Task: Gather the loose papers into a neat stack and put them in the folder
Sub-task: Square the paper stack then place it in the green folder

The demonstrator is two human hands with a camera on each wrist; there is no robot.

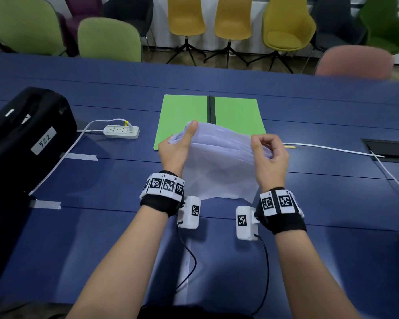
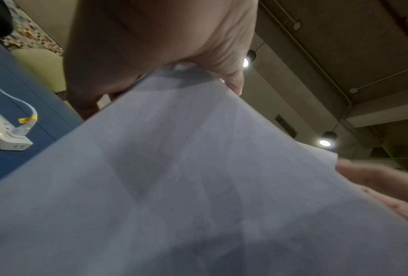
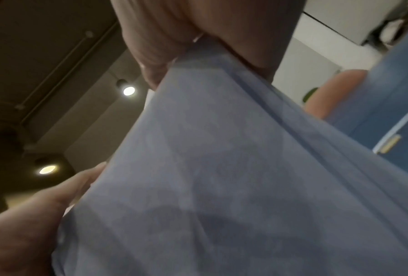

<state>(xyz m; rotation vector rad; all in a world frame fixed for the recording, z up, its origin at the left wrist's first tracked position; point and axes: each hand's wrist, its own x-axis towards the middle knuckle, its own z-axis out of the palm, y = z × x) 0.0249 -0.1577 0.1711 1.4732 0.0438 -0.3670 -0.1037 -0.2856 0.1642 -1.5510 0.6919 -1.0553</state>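
A stack of white papers (image 1: pixel 219 162) stands on its lower edge on the blue table, held upright between both hands. My left hand (image 1: pixel 179 146) grips the stack's upper left corner, thumb on the near face. My right hand (image 1: pixel 268 153) grips the upper right corner, fingers curled over the top edge. The sheets' top edges are fanned, not flush. Behind them the green folder (image 1: pixel 237 113) lies open and flat, black spine in the middle. The papers (image 2: pixel 198 186) fill the left wrist view below my left hand (image 2: pixel 165 37). The papers (image 3: pixel 233 186) also fill the right wrist view beneath my right hand (image 3: pixel 198 28).
A white power strip (image 1: pixel 121 131) with its cable lies left of the folder. A black bag (image 1: pixel 25 139) labelled 522 sits at the far left. A white cable (image 1: pixel 332 148) runs right toward a table cutout (image 1: pixel 389 149). Chairs line the table's far side.
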